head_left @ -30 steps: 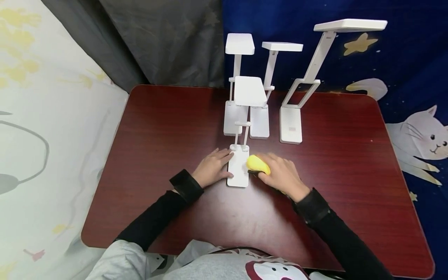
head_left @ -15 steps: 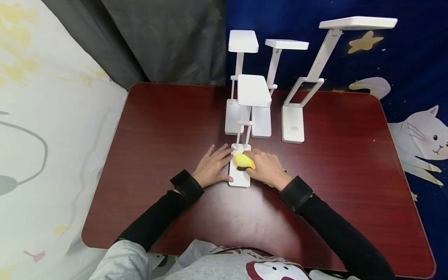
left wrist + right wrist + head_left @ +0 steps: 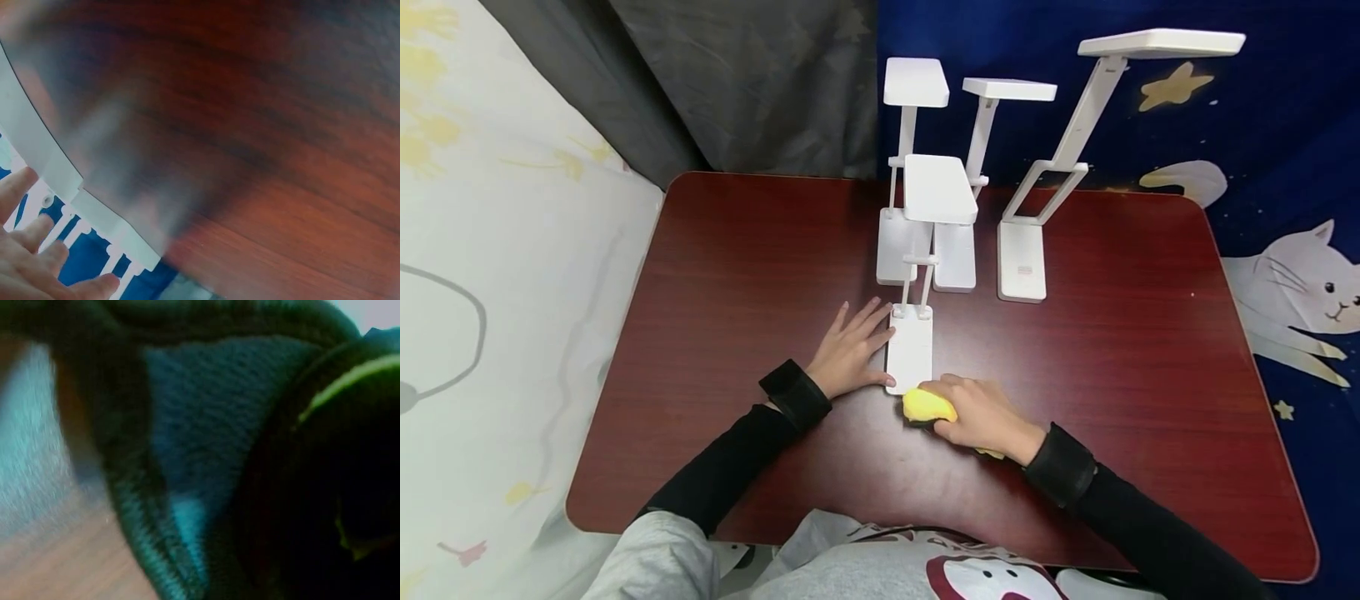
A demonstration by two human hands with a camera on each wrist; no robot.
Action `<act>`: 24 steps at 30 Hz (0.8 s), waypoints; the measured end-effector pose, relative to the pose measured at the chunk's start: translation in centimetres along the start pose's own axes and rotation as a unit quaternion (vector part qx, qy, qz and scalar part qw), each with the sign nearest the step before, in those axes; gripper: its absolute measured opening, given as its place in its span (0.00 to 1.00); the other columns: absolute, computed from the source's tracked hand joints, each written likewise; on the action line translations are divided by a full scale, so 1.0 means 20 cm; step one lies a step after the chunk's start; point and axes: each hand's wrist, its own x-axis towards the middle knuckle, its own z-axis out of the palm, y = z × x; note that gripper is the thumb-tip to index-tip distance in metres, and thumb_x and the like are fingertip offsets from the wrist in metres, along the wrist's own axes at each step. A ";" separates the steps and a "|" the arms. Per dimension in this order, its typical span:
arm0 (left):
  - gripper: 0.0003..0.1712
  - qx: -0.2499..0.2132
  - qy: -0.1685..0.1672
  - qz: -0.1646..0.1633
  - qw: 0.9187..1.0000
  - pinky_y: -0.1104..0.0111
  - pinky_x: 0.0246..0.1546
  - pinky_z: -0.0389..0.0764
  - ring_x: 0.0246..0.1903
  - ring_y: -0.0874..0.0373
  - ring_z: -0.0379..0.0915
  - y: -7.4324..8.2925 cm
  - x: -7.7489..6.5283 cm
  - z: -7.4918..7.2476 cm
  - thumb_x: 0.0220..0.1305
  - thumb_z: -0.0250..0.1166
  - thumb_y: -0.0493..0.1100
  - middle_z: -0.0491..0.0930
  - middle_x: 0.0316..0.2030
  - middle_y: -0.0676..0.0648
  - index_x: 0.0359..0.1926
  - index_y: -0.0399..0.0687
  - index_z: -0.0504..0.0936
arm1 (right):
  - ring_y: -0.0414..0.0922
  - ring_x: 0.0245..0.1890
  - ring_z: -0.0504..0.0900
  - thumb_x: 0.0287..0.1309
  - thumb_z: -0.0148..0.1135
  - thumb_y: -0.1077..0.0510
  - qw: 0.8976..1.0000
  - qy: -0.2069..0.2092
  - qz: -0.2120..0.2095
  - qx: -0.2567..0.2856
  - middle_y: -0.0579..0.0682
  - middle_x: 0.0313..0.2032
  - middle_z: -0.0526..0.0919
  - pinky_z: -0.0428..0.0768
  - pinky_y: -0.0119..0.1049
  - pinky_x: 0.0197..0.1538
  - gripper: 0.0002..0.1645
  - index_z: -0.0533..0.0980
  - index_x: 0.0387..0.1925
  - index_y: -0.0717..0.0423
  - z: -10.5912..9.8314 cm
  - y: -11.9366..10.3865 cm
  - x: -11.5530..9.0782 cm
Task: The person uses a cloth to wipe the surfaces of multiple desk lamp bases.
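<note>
A white folding desk lamp (image 3: 911, 354) stands nearest the person, its flat base on the table. My left hand (image 3: 847, 348) lies spread at the left edge of that base, fingertips and thumb right at the rim. In the left wrist view, spread fingers (image 3: 37, 250) overlap white lamp parts (image 3: 115, 222). My right hand (image 3: 981, 417) grips a soft yellow-and-black cloth-like thing (image 3: 928, 406) just below the base's front edge. A yellow bit of it shows under the wrist. Dark textured fabric (image 3: 206, 406) fills much of the blurred right wrist view.
Several more white lamps stand behind: one at the back left (image 3: 895, 250), one beside it (image 3: 955, 258), and a taller one (image 3: 1022, 262) to the right. All are on the reddish-brown table (image 3: 760, 267). Grey and blue curtains (image 3: 775, 83) hang behind.
My right hand moved the yellow-and-black thing left onto the lamp base, then down toward the person, off its front edge. The left hand stays at the base, its fingers a little more spread.
</note>
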 end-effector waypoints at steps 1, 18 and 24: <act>0.50 -0.004 -0.001 0.000 1.000 0.46 0.62 0.44 0.68 0.53 0.40 0.00 0.00 0.00 0.40 0.59 0.75 0.55 0.66 0.45 0.59 0.48 0.72 | 0.34 0.23 0.68 0.35 0.65 0.53 1.000 -0.008 -0.007 0.016 0.34 0.26 0.71 0.67 0.30 0.24 0.25 0.76 0.43 0.41 -0.01 0.00 0.00; 0.55 -0.035 -0.037 0.013 0.999 0.42 0.60 0.42 0.65 0.55 0.49 0.00 0.02 0.02 0.30 0.62 0.77 0.66 0.61 0.52 0.59 0.51 0.71 | 0.45 0.28 0.76 0.43 0.63 0.50 0.995 0.039 0.063 -0.066 0.50 0.37 0.78 0.74 0.44 0.24 0.31 0.72 0.54 0.50 -0.08 0.10 0.39; 0.56 -0.039 -0.002 0.001 0.999 0.41 0.59 0.42 0.65 0.55 0.51 -0.04 0.01 0.02 0.27 0.62 0.78 0.67 0.60 0.51 0.58 0.52 0.73 | 0.45 0.23 0.74 0.42 0.63 0.51 0.992 0.060 0.037 -0.107 0.49 0.31 0.74 0.73 0.44 0.21 0.30 0.73 0.51 0.52 -0.05 0.05 0.38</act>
